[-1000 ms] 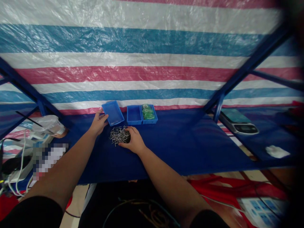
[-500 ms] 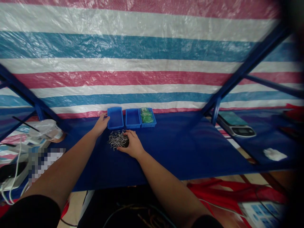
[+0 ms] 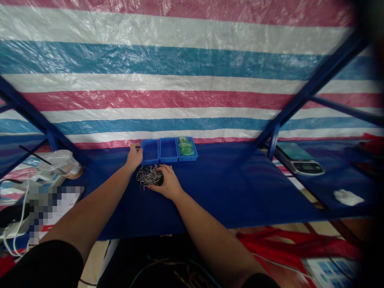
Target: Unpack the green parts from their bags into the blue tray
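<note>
My left hand [image 3: 134,157] rests its fingertips against the left side of a blue plastic tray [image 3: 149,152], which now stands square beside a second blue tray [image 3: 168,150]. A third blue tray [image 3: 187,149] holds green packets [image 3: 186,146]. My right hand [image 3: 169,182] is curled around a dark lump [image 3: 160,181] at the edge of a pile of thin metal pins [image 3: 146,177]. The pile lies loose on dark blue cloth [image 3: 228,200], just below the trays. Part of the lump is hidden by my fingers.
A digital scale [image 3: 300,161] and a white cloth [image 3: 348,197] lie on a lower blue shelf at the right. Blue steel frame bars [image 3: 315,82] rise on both sides before a striped tarpaulin [image 3: 168,80]. A plastic bag [image 3: 58,160] and white cables [image 3: 22,212] lie at the left.
The left tray has turned from tilted to straight and slid right against the middle tray, with my left hand following it. My right hand and the pin pile have barely moved.
</note>
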